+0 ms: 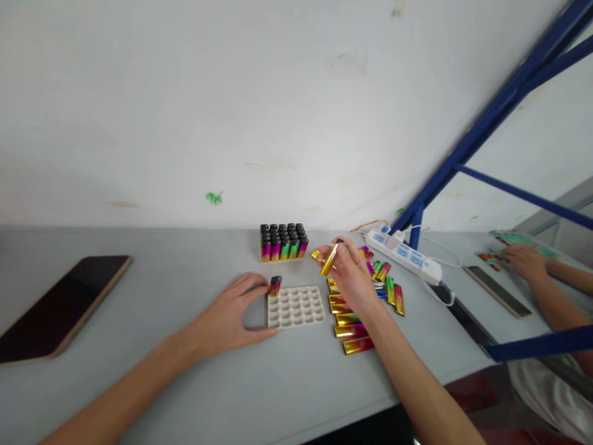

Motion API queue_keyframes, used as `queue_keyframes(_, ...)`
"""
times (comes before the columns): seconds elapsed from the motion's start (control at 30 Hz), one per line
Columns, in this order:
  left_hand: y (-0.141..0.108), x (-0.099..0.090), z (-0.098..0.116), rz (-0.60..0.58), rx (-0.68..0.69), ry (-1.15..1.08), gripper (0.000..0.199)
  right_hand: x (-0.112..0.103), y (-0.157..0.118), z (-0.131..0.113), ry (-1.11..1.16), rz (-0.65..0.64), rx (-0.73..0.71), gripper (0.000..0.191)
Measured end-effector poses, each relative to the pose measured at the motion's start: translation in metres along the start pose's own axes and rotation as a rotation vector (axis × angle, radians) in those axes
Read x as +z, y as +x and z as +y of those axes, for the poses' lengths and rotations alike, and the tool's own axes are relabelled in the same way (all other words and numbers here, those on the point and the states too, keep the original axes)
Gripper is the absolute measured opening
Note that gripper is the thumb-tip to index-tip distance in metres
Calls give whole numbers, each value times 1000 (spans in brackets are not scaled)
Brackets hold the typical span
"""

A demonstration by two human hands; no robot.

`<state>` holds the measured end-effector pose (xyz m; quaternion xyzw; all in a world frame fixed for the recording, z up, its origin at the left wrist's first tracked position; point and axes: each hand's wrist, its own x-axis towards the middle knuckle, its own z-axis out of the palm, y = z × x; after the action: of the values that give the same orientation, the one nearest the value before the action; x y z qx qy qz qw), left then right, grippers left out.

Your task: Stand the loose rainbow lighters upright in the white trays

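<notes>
Dark flat slab (65,306), on grey table (176,266). Left hand (229,315): spread wide, fingers at a standing lighter (275,287), thumb by the near corner of a pale gridded tray (296,307). Standing lighter: reddish, upright, tray's far-left corner. Packed lighters (283,243): upright block, behind tray. Gold lighter (329,260): tilted, pinched in right hand (354,277). Loose lighters (351,330): lying around right wrist. Power strip (403,252): white.

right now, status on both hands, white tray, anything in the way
Left hand at left edge of white tray. Right hand holding gold lighter. One upright lighter in tray, far-left corner. No obstruction seen between gold lighter and tray.
</notes>
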<state>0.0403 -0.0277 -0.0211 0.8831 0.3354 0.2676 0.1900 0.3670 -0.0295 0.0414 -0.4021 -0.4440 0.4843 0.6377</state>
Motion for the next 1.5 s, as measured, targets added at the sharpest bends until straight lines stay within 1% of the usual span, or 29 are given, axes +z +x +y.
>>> queue_keyframes(0.1,0,-1,4,36,-29,10,70,13,-9,-5,25,-141,103,70)
queue_keyframes(0.17,0,-1,7,51,-59,13,68,18,-13,-4,-29,-207,160,73)
queue_keyframes(0.23,0,-2,9,53,-90,5,67,21,-16,1,-133,-237,172,74)
queue_keyframes(0.3,0,-1,8,59,-106,-6,67,23,-18,8,-282,-231,120,75)
queue_keyframes(0.4,0,0,4,65,-105,-18,71,22,-20,17,-517,-179,15,81)
queue_keyframes(0.47,0,1,1,65,-95,-22,72,21,-19,22,-618,-153,-21,78)
queue_keyframes(0.53,0,2,0,71,-89,-24,71,19,-18,25,-667,-144,-30,70)
queue_keyframes(0.6,0,2,0,73,-82,-28,72,18,-18,27,-690,-141,-26,62)
queue_keyframes(0.67,0,2,0,71,-79,-38,74,18,-17,26,-705,-148,-25,59)
queue_keyframes(0.9,1,1,6,52,-92,-58,72,17,-20,20,-723,-167,-61,68)
queue_keyframes(1.13,3,0,8,38,-104,-37,72,12,-20,26,-720,-173,-25,59)
queue_keyframes(1.23,3,0,6,29,-108,-21,73,12,-19,22,-736,-180,-67,60)
queue_keyframes(1.3,4,0,7,22,-111,-19,73,13,-20,18,-740,-243,-87,57)
queue_keyframes(1.4,6,1,10,27,-109,-27,71,15,-22,11,-735,-408,-118,52)
queue_keyframes(1.43,7,1,12,28,-107,-31,70,16,-23,9,-737,-449,-154,53)
queue_keyframes(1.5,10,2,15,28,-107,-40,69,18,-25,8,-753,-486,-244,57)
